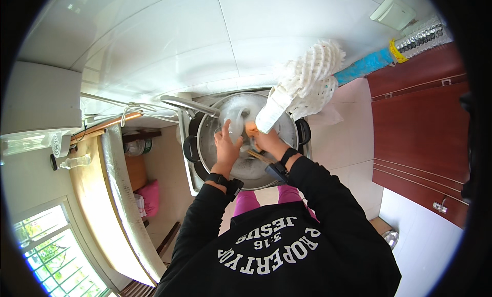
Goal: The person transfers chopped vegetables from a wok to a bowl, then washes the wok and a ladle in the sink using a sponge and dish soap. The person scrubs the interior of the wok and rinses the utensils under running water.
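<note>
A large metal pot (204,141) with black side handles sits in the sink, full of foamy water. My left hand (226,147) is over the pot, its fingers against a translucent bowl-like container (235,129) that it holds tilted. My right hand (271,142) grips an orange cloth or sponge (251,129) beside the container. A white cylindrical thing (272,110) hides part of this hand. Below the right hand, a thin wooden stick (259,156), perhaps chopsticks, slants over the foam. Things under the suds cannot be made out.
A metal faucet (192,102) reaches over the pot's left rim. White foam netting (317,72) hangs at the upper right, by a blue-wrapped pipe (363,66). A dark red door (419,131) is at right. A wooden board (103,189) stands at left.
</note>
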Motion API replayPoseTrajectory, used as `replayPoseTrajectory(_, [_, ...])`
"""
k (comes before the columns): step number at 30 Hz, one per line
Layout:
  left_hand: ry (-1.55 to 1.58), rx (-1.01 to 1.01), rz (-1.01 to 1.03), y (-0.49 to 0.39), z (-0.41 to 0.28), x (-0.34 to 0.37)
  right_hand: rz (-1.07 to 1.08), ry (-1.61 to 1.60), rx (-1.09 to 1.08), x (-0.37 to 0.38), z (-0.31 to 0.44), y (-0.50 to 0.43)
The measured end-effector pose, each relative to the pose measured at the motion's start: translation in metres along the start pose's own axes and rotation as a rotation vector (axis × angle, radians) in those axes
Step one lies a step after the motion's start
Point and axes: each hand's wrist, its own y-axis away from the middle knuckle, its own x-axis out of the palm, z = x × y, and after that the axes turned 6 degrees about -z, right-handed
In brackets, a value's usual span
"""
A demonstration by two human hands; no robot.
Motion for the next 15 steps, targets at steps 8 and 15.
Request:
replayPoseTrajectory(8, [0.602, -0.44, 0.265, -0.032, 0.021, 0.004, 0.097, 0.212, -0.263, 0.001, 0.026, 0.009])
replayPoseTrajectory(15, [0.863, -0.593, 0.32, -0.026, 0.012, 0.002, 0.126, -0.289, -0.08, 0.063, 0.017, -0.014])
